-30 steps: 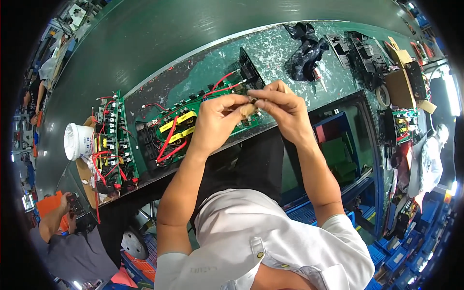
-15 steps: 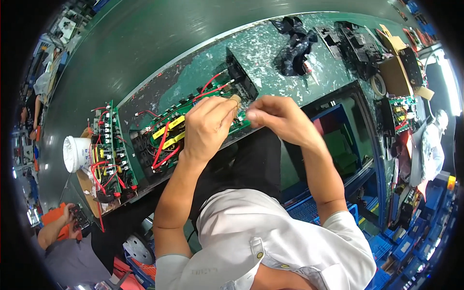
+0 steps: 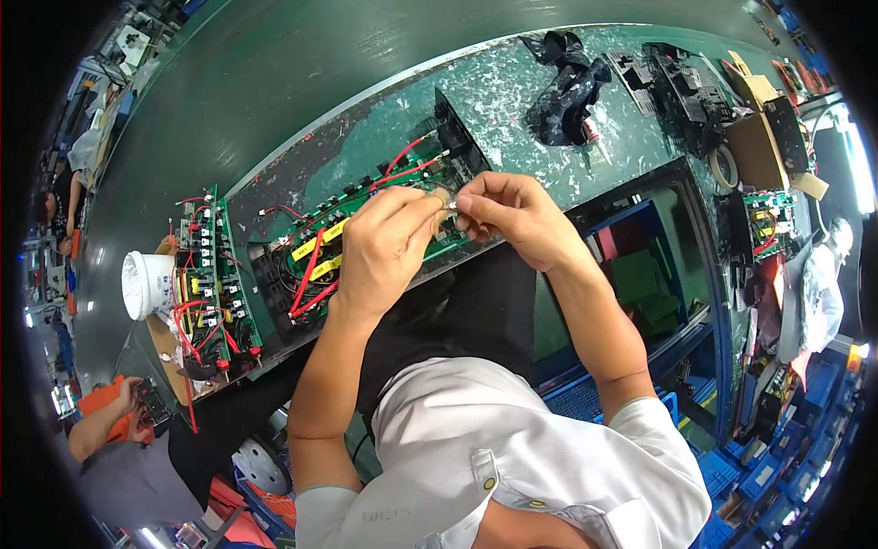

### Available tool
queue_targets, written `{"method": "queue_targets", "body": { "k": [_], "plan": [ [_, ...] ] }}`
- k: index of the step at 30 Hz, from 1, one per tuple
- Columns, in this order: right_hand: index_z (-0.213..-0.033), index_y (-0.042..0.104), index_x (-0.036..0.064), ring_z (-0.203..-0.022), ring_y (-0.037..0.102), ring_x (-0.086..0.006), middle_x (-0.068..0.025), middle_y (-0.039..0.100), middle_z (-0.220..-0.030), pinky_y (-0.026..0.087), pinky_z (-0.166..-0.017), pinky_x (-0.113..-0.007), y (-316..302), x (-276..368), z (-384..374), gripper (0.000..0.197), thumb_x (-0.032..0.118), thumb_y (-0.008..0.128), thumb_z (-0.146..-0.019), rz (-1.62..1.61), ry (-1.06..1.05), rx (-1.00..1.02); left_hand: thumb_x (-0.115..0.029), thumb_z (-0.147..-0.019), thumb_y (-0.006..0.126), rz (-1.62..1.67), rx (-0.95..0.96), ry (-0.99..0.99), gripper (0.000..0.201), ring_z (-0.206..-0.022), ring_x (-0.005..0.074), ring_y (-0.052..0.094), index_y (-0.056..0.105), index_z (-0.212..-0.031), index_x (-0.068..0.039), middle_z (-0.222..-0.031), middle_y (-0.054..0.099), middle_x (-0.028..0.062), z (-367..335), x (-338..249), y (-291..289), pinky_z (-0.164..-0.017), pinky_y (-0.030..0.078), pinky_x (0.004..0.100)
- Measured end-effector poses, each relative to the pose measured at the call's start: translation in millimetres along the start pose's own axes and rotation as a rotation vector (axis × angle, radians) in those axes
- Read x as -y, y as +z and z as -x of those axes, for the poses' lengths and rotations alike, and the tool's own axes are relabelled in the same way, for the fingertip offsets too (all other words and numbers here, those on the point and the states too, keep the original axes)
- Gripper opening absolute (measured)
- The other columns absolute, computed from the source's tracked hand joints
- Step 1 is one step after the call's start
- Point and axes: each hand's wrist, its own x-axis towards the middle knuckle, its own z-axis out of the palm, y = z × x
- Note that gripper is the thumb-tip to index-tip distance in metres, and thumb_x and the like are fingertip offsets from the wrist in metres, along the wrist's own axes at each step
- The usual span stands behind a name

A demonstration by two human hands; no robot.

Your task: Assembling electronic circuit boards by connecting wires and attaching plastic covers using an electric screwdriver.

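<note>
My left hand is closed in a pinch over the right part of a long green circuit board. What its fingertips grip is too small to name. My right hand meets it from the right, thumb and forefinger pressed together at a small pale piece between the two hands. The board carries yellow-wrapped parts and thick red wires, and lies in a black housing with an upright black end panel. My left hand hides part of the board.
A second populated board stands at the left beside a white tub. Crumpled black plastic lies on the far bench. To the right are a tape roll and a cardboard box. A co-worker's hand shows at lower left.
My right hand has moved left to my left hand, and its fingers have closed at the small piece. My left hand stays nearly in place, still pinching.
</note>
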Motion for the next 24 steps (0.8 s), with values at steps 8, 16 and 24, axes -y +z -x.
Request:
{"method": "queue_targets", "body": {
  "k": [8, 16, 24],
  "plan": [
    [-0.099, 0.065, -0.002, -0.067, 0.055, -0.0067, -0.0026, 0.064, -0.078, 0.046, -0.062, -0.023, 15.5, -4.0, -7.5, 0.016, 0.013, 0.066, -0.094, 0.599, -0.306, -0.185, 0.005, -0.082, 0.069, 0.047, 0.073, -0.081, 0.018, -0.075, 0.0249, 0.069, 0.07, -0.1, 0.004, -0.089, 0.067, 0.0127, -10.3, 7.2, -9.2, -0.065, 0.054, 0.0333],
    [-0.148, 0.04, 0.0018, -0.122, 0.055, -0.0231, -0.0158, 0.056, -0.138, 0.043, -0.101, -0.033, -24.4, -0.1, -81.5, 0.059, 0.018, 0.064, -0.097, 0.728, -0.476, -0.221, -0.006, -0.087, 0.074, 0.375, -0.112, -0.516, 0.016, -0.076, 0.0082, 0.062, 0.074, -0.101, 0.002, -0.088, 0.069, 0.0044, -12.8, 42.8, 0.6, -0.067, 0.049, 0.0231],
    [-0.147, 0.041, 0.0009, -0.124, 0.057, -0.0226, -0.0221, 0.059, -0.134, 0.041, -0.103, -0.031, -0.4, -7.7, -28.1, 0.051, 0.003, 0.052, -0.097, 0.58, -0.373, -0.024, -0.006, -0.087, 0.073, 0.129, -0.027, -0.485, 0.016, -0.079, 0.0081, 0.064, 0.075, -0.102, 0.001, -0.089, 0.071, 0.0047, -27.6, 48.4, 2.1, -0.071, 0.05, 0.0231]
  ]
}}
